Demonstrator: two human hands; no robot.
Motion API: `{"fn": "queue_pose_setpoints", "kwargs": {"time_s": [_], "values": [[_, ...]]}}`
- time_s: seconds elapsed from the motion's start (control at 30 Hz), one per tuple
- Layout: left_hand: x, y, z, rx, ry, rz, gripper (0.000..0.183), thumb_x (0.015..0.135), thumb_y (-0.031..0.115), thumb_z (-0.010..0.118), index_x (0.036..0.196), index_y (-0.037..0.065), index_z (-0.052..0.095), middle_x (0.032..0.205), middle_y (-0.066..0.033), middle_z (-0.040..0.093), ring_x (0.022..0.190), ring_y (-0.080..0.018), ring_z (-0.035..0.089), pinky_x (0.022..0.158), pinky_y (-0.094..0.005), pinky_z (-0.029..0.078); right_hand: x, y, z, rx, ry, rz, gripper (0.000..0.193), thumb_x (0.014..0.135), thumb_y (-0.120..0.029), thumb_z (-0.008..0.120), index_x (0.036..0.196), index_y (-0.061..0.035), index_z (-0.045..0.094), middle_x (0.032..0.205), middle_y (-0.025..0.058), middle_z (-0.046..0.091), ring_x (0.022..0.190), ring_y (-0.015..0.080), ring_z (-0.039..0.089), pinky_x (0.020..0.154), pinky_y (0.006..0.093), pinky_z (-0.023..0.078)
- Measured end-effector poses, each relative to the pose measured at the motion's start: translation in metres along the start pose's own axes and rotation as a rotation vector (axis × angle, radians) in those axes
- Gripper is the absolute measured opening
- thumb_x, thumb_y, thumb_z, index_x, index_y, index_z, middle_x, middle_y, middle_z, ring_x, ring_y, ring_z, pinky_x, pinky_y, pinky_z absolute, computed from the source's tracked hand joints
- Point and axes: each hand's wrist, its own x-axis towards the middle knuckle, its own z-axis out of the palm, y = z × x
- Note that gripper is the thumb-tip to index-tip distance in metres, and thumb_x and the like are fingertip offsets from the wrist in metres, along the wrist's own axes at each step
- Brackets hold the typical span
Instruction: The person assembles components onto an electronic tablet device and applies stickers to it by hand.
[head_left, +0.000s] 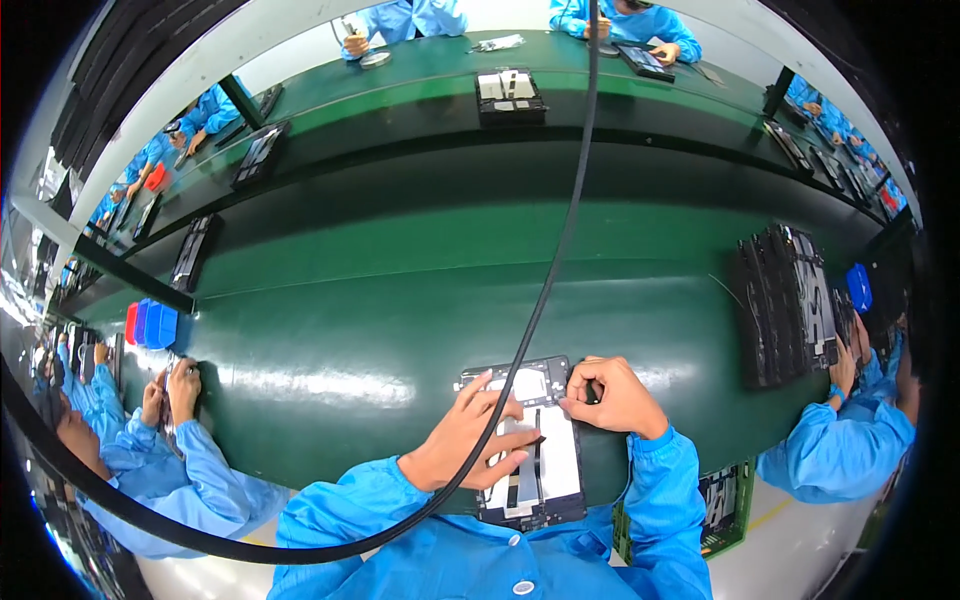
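Note:
An opened tablet [565, 475], with a black frame and pale silver panels inside, lies at the table's near edge in front of me. My left hand [462, 440] rests over it with fingers spread; the fingertips touch the middle, near a dark strip [540, 455]. At the tablet's upper right corner, my right hand [622, 402] is closed in a pinch, thumb against index finger. Whatever is between those fingertips is too small or hidden to make out.
A thick black cable [556, 250] hangs across the view, passing in front of my left hand. On the right stands a stack of black tablet parts [775, 310]. Blue bins [157, 325] sit at the left. Co-workers in blue sit on both sides and opposite. A green crate [738, 510] stands below the table.

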Motion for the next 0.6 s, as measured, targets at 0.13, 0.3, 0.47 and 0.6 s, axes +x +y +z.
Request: {"fn": "queue_pose_setpoints", "kwargs": {"time_s": [0.13,0.3,0.47,0.6], "values": [[-0.007,0.010,0.007,-0.048,-0.025,-0.003,0.031,0.093,0.029,0.075,0.120,0.019,0.086,0.120,-0.0066,0.066,0.126,-0.0289,0.061,0.125,-0.0623,0.034,0.002,0.009,0.004,0.010,-0.010,-0.005,0.019,0.083,-0.013,0.090,0.080,-0.0041,0.074,0.074,0.0029,0.063,0.065,0.0132,0.054,0.059,0.0333,0.042],[-0.007,0.023,0.006,-0.113,-0.064,-0.005,0.031,0.094,0.027,0.071,0.119,0.013,0.085,0.141,-0.0135,0.067,0.133,-0.0339,0.060,0.122,-0.0611,0.039,0.001,0.008,0.002,0.036,-0.044,0.002,0.020,0.082,-0.011,0.089,0.079,-0.0033,0.071,0.075,0.0044,0.062,0.069,0.0144,0.057,0.063,0.0336,0.045],[0.002,0.026,0.015,-0.072,-0.057,-0.046,0.037,0.096,0.026,0.069,0.128,0.009,0.078,0.152,-0.0210,0.061,0.139,-0.0398,0.058,0.120,-0.0587,0.043,0.002,0.009,0.003,0.042,-0.043,0.000,0.020,0.082,-0.010,0.087,0.079,-0.0030,0.068,0.074,0.0047,0.060,0.069,0.0150,0.057,0.063,0.0343,0.045],[0.005,0.030,0.020,-0.011,-0.064,-0.066,0.042,0.099,0.026,0.068,0.135,0.005,0.073,0.151,-0.0258,0.059,0.139,-0.0418,0.058,0.118,-0.0565,0.044,0.002,0.008,0.002,0.063,-0.050,0.000,0.019,0.080,-0.009,0.086,0.079,-0.0027,0.068,0.074,0.0051,0.060,0.069,0.0157,0.058,0.062,0.0351,0.045]]}}
